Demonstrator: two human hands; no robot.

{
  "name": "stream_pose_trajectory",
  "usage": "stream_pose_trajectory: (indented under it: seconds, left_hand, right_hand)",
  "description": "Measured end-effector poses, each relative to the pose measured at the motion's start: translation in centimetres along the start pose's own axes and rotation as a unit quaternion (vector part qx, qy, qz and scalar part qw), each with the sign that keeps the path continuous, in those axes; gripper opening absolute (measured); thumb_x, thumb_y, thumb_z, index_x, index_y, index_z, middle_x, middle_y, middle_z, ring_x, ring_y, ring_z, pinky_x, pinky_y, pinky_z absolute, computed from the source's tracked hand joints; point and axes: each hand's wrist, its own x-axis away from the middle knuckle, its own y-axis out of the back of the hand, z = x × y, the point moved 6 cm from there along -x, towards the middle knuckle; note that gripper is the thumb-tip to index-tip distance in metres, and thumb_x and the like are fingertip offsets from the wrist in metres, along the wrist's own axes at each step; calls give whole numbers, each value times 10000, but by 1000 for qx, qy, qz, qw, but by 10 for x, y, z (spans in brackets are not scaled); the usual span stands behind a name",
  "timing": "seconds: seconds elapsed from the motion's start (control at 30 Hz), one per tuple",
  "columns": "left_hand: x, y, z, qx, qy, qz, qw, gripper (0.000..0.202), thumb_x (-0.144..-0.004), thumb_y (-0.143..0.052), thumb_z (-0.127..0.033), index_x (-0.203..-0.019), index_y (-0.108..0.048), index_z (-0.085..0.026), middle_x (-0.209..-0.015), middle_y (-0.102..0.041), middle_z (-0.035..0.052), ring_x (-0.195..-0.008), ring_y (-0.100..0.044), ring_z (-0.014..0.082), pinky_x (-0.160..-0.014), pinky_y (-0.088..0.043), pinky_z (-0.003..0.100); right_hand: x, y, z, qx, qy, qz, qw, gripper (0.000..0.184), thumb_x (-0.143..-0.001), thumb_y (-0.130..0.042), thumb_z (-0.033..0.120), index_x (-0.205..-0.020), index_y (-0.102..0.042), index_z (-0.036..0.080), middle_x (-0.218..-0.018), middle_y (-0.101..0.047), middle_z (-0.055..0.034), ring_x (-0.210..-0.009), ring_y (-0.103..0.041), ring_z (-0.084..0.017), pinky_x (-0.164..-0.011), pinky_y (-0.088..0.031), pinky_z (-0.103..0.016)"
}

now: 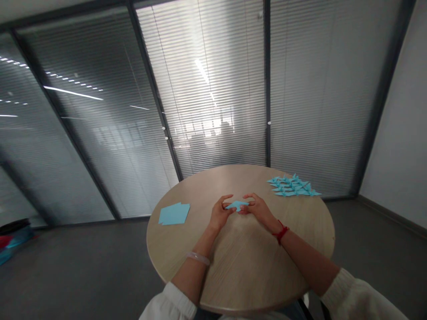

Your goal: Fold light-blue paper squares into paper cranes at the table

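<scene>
Between my two hands is a small folded piece of light blue paper (237, 205), held just over the middle of the table. My left hand (220, 213) pinches its left side with thumb and fingers, the index finger raised above it. On the right side, my right hand (260, 210) grips the paper the same way, its index finger also arched over. Parts of the paper's edges are hidden by the fingertips. A stack of flat light blue paper sheets (175, 214) lies to the left of my hands. Several folded blue paper cranes (292, 186) stand grouped at the right back.
The round wooden table (247, 275) reaches from my lap towards a glass partition with blinds (213, 89). A white wall (390, 146) rises at the right. Blurred red, blue and black items (15, 240) are on the floor at far left.
</scene>
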Motion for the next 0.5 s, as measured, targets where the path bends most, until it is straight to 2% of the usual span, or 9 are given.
stream_pose_trajectory:
  seconds: [0.27,0.5]
  left_hand:
    - [-1,3,2,24,12,18,999,598,-617,-733,-217,-1168,-513,-145,-798,-709,51,-671,-632,143,-671,-460,246]
    - [0,2,3,57,22,34,998,595,-603,-750,-231,-1147,-528,-131,-813,-711,64,-715,-644,162,-728,-473,279]
  right_hand:
    - [-2,1,-3,-44,-7,-1,999,530,-528,-804,355,-920,-484,195,-637,-691,-3,-600,-694,-228,-583,-583,-324]
    - [0,0,0,-21,-7,13,1000,477,-554,-787,376,-914,-531,195,-665,-682,4,-617,-688,-215,-627,-576,-341]
